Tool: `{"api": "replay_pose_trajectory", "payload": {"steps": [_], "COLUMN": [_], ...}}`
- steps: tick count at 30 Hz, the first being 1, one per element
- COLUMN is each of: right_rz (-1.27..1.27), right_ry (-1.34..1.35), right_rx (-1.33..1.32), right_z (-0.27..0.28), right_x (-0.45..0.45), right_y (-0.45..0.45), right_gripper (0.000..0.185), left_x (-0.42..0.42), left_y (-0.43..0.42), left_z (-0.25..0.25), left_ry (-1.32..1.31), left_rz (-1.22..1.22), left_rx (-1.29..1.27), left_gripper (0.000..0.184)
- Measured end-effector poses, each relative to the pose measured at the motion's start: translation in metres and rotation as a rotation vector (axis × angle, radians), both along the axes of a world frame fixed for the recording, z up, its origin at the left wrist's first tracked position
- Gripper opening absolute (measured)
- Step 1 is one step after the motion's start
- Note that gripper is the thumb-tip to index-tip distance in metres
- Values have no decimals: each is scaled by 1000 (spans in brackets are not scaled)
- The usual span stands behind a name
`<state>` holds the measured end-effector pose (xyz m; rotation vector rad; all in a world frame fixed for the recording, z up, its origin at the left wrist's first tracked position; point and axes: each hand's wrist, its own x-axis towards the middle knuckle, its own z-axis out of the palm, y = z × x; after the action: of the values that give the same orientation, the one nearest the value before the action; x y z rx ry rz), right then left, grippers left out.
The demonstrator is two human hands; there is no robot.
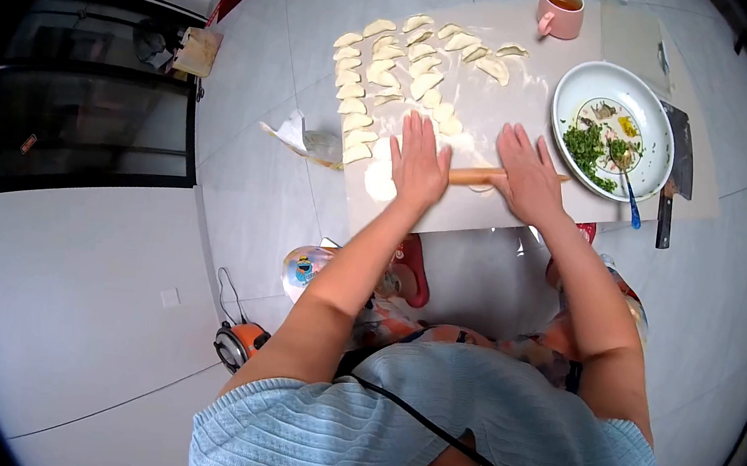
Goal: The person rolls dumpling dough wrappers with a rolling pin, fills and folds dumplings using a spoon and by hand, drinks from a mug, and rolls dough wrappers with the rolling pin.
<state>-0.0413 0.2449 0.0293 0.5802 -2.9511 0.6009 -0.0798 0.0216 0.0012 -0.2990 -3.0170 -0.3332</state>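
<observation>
Nearest you, at the close edge of the table, the rolling pin lay crosswise beneath both palms. Your left hand covered one end and your right hand lay near the other, fingers stretched forward, not wrapped around the wood. The pin looked stiff, fairly light and apt to roll, best managed with flat palms towards its ends. Under it showed the edge of a dough round, likely soft and easily torn. To your right sat a bowl with chopped greens. Farther off lay rows of dumplings, probably tender, best cradled from below, then a mug.
</observation>
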Motion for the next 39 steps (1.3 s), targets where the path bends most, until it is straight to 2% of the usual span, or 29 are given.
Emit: {"api": "replay_pose_trajectory", "payload": {"steps": [2,3,5,9,11,15,19,21,25,28,29,32,35,37,39], "right_rz": [-156,-156,-243,-219,-140,-104,-276,-258,-139,-80,-48,-120,-194,-199,-161], "right_ry": [13,11,-26,-112,-105,80,65,37,-84,-40,-20,33,36,-36,-55], "right_rx": [38,41,-63,41,127,84,25,13,95,88,67,79,74,72,89], "right_z": [-5,-11,-26,-8,2,-8,-20,-23,-11,-1,1,-13,-18,-15,-13], "right_x": [-13,-14,-16,13,21,-26,-49,-41,0,1,-5,-37,-50,-43,-28], "right_y": [-3,-2,3,10,2,-14,-12,-5,5,-10,-14,-19,-16,-7,5], "right_gripper": [66,66,67,70,71,71,67,68,68,67,67,68,67,66,66], "left_x": [-32,-46,-51,22,50,7,-35,-31,45,62,59,9,-18,-5,29], "left_y": [8,12,15,6,-3,-6,1,6,8,-2,-5,-3,1,5,9], "left_z": [5,8,11,18,7,-6,8,3,14,1,0,7,17,11,9], "left_ry": [43,82,120,-75,-80,8,107,36,-67,-63,-67,140,141,138,23], "left_rz": [36,49,60,9,43,176,251,232,96,137,137,181,229,214,126], "left_rx": [1,29,64,36,60,35,26,16,34,84,78,55,87,74,77], "left_gripper": [65,67,68,71,71,71,70,70,68,68,68,67,67,67,68]}}
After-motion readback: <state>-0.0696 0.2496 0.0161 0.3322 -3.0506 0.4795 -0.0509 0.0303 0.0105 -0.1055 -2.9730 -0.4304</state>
